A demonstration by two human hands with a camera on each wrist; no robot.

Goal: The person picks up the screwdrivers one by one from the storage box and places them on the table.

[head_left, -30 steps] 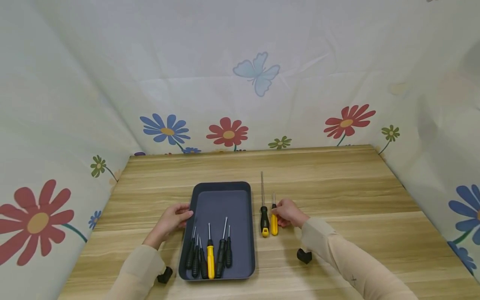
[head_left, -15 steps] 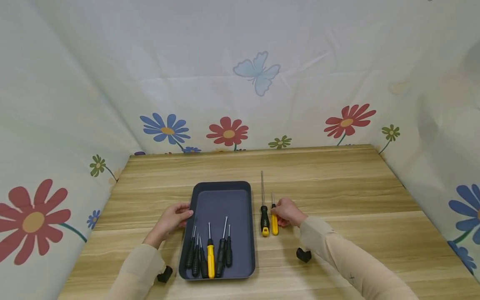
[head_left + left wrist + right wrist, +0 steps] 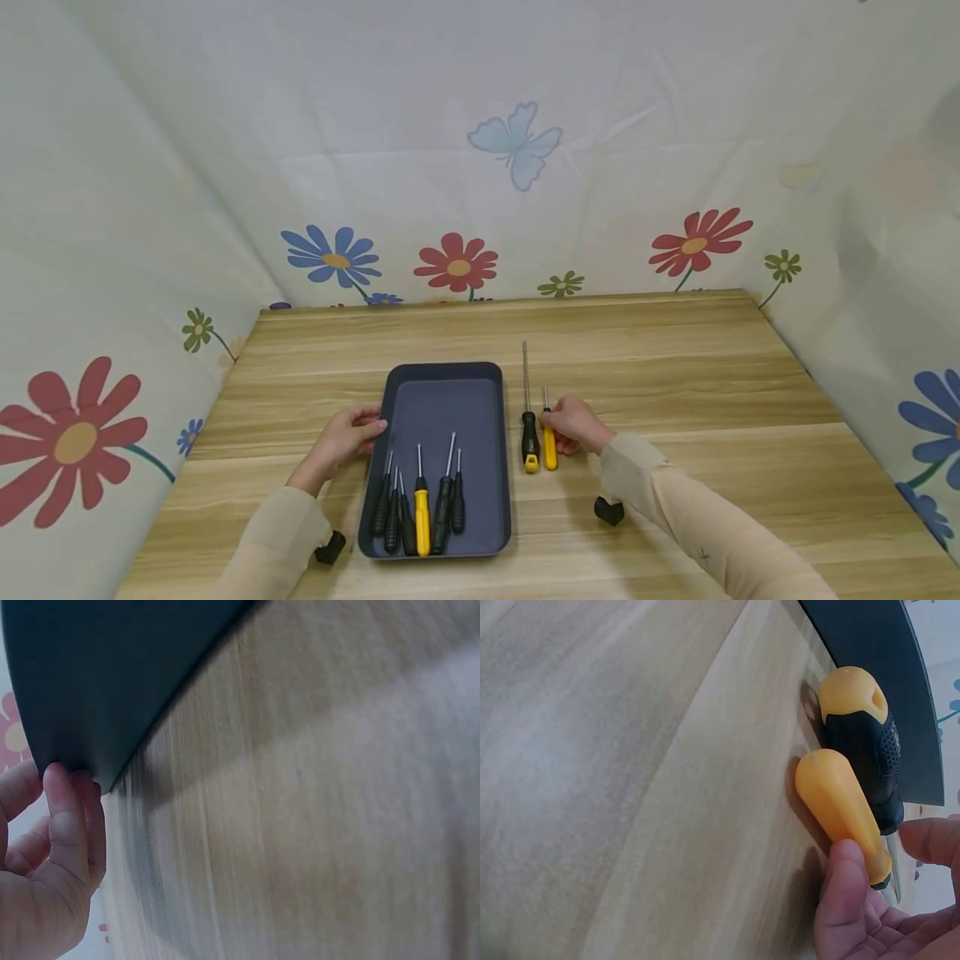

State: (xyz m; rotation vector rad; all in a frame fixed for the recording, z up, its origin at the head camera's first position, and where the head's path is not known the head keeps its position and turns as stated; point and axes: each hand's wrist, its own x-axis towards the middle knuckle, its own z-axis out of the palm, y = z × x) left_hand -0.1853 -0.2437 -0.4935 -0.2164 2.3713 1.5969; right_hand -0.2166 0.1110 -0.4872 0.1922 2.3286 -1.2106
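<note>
A dark rectangular tray (image 3: 448,408) sits on the table, with several screwdrivers in its near half; one has a yellow handle (image 3: 422,523), the others black. My left hand (image 3: 347,437) holds the tray's left edge, its fingers (image 3: 66,814) against the outer wall. Right of the tray lie a long black-and-yellow screwdriver (image 3: 529,442) and a shorter yellow-handled screwdriver (image 3: 551,450), side by side, shafts pointing away. My right hand (image 3: 576,423) is at the shorter one. One finger (image 3: 844,871) touches its yellow handle; a gap shows between the handle and the digit across from it.
The wood-grain table (image 3: 675,375) extends to the right of the tools and behind the tray. A flower-printed sheet (image 3: 607,150) stands along its back and both sides. Small black blocks sit at both wrists, such as the right wrist's block (image 3: 608,511).
The shorter yellow-handled screwdriver has turned very slightly, its tip shifting left, with my right hand moving a little along with it. My left hand and the tray have stayed put.
</note>
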